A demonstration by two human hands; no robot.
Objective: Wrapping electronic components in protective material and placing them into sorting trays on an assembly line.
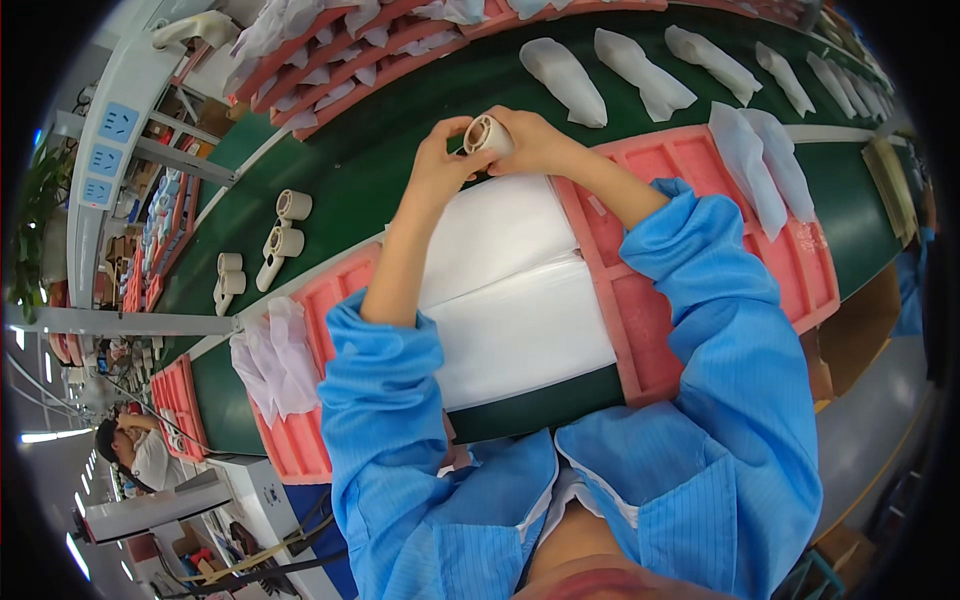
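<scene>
At twelve o'clock, beyond the white sheets (520, 345), our left hand (438, 160) and right hand (537, 143) clasp the cream cylindrical part (485, 135). We judge it light, stiff, slightly slippery, best held around its outer wall.

The white sheets (520, 340) are brightly lit, glaring strip lights (52, 437) are seen far left of them, and outlying edges are bent (the rim is blackened).

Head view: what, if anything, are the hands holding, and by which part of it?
A cream cylindrical part, held around its round outer side between the left hand and the right hand.
</scene>
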